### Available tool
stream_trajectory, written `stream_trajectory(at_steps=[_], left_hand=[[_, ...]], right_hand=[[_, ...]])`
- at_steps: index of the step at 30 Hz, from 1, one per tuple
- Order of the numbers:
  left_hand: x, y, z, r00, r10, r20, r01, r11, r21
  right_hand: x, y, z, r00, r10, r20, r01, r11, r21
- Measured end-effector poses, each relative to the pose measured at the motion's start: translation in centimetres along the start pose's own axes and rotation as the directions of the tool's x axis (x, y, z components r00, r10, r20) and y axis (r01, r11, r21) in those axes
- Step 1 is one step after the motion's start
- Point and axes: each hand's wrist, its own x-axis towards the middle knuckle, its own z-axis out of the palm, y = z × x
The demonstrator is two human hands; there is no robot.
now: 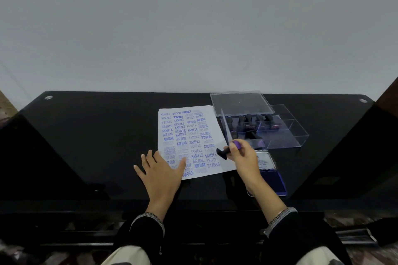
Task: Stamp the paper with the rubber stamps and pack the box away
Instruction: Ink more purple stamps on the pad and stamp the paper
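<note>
we press the left hand [160, 170] flat, fingers spread, on the near left corner of the paper [189, 142], which lies on the black table [97, 135], crowded with blue imprints. the right hand [242, 155] grips a rubber stamp [228, 151] above the sheet's right edge, tilted sideways. we judge the stamp light and rigid, best held by its handle; the thin paper slides easily unless pinned. the clear box [277, 133] of stamps and the ink pad [273, 176] sit right.
</note>
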Motion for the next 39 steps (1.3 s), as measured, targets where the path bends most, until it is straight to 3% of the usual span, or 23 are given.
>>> stream_trajectory(at_steps=[3, 6, 13, 17, 22, 27, 30, 35, 39], left_hand=[[0.1, 0.0, 0.0, 1.0, -0.001, -0.001, 0.001, 1.0, 0.002], [0.0, -0.1, 0.1, 1.0, -0.005, 0.002, 0.005, 1.0, 0.003], [0.0, 0.0, 0.0, 1.0, -0.001, 0.003, 0.001, 1.0, 0.0], [0.0, 0.0, -0.1, 1.0, -0.007, 0.016, 0.007, 1.0, -0.001], [-0.1, 0.2, -0.3, 1.0, 0.029, 0.008, -0.029, 0.999, -0.015], [0.1, 0.0, 0.0, 0.96, 0.281, -0.012, -0.281, 0.959, -0.024], [0.1, 0.0, 0.2, 0.931, 0.366, 0.014, -0.364, 0.929, -0.065], [0.2, -0.1, 0.1, 0.943, 0.328, 0.051, -0.321, 0.94, -0.118], [0.2, 0.1, 0.0, 0.951, 0.304, 0.063, -0.291, 0.943, -0.162]], right_hand=[[0.1, -0.5, -0.6, 0.997, 0.069, -0.016, -0.066, 0.986, 0.154], [0.1, -0.6, -0.7, 0.996, 0.087, -0.018, -0.082, 0.98, 0.182], [0.0, -0.6, -0.2, 0.999, 0.05, -0.016, -0.048, 0.991, 0.121], [-0.5, -0.6, -0.4, 0.999, -0.053, 0.001, 0.053, 0.999, -0.003], [0.4, -2.6, -1.7, 0.954, -0.209, -0.213, 0.202, 0.978, -0.054], [2.3, -3.9, -3.3, 0.915, -0.209, -0.346, 0.17, 0.975, -0.141], [3.0, -4.2, -4.0, 0.93, -0.196, -0.312, 0.149, 0.975, -0.167], [4.5, -4.2, -5.0, 0.967, -0.196, -0.165, 0.122, 0.919, -0.376], [6.1, -4.2, -5.6, 0.991, -0.111, -0.08, 0.061, 0.881, -0.469]])
